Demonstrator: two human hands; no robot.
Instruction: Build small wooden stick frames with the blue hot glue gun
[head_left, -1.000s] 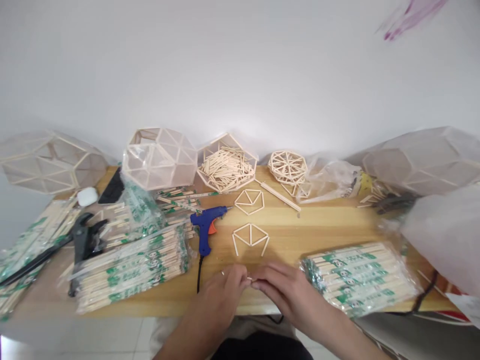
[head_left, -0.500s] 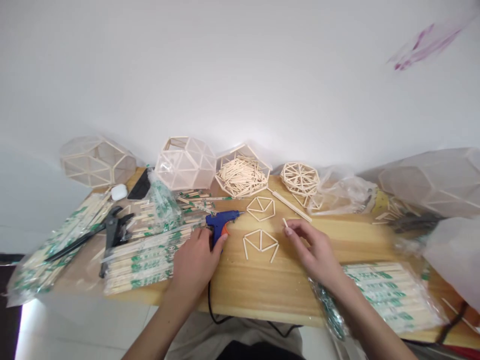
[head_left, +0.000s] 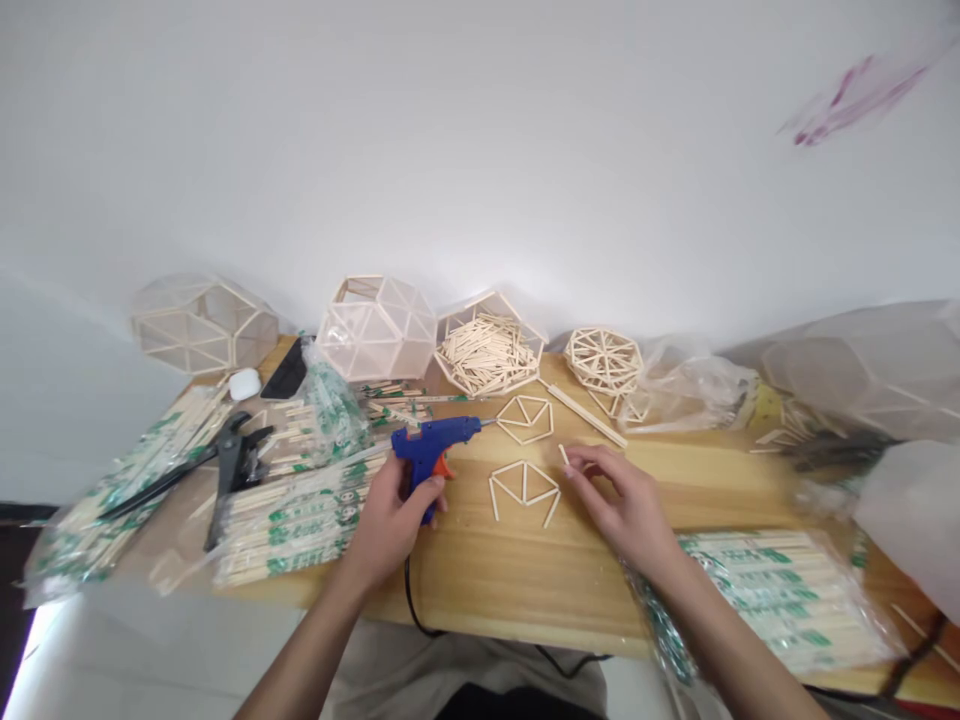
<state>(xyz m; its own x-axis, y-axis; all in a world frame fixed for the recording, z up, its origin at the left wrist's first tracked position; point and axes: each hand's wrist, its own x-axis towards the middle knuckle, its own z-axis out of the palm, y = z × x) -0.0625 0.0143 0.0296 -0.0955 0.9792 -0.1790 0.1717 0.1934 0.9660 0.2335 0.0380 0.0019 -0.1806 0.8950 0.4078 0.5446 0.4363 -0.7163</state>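
Note:
My left hand [head_left: 397,515] is wrapped round the handle of a blue glue gun [head_left: 439,438] with an orange trigger, its nozzle pointing right. A short wooden stick [head_left: 563,455] is pinched between the thumb and fingers of my right hand [head_left: 622,500]. Between the hands lies an open frame of short sticks [head_left: 524,482], two triangles with two loose-ended legs toward me. Just behind it rests a closed stick frame [head_left: 525,418], close to the nozzle tip. A dome-shaped holder [head_left: 491,345] at the back is heaped with cut sticks.
Packs of wrapped chopsticks [head_left: 300,520] lie at left, with black-handled cutters [head_left: 229,455]. Another chopstick pack [head_left: 787,595] is at right. Covered stick domes [head_left: 377,325], a bare lattice ball [head_left: 604,360] and plastic bags [head_left: 686,385] line the wall. A cord [head_left: 416,605] hangs over the front edge.
My left hand has closed round the glue gun's handle and raised it slightly, turning it a little. My right hand has shifted slightly left with the stick.

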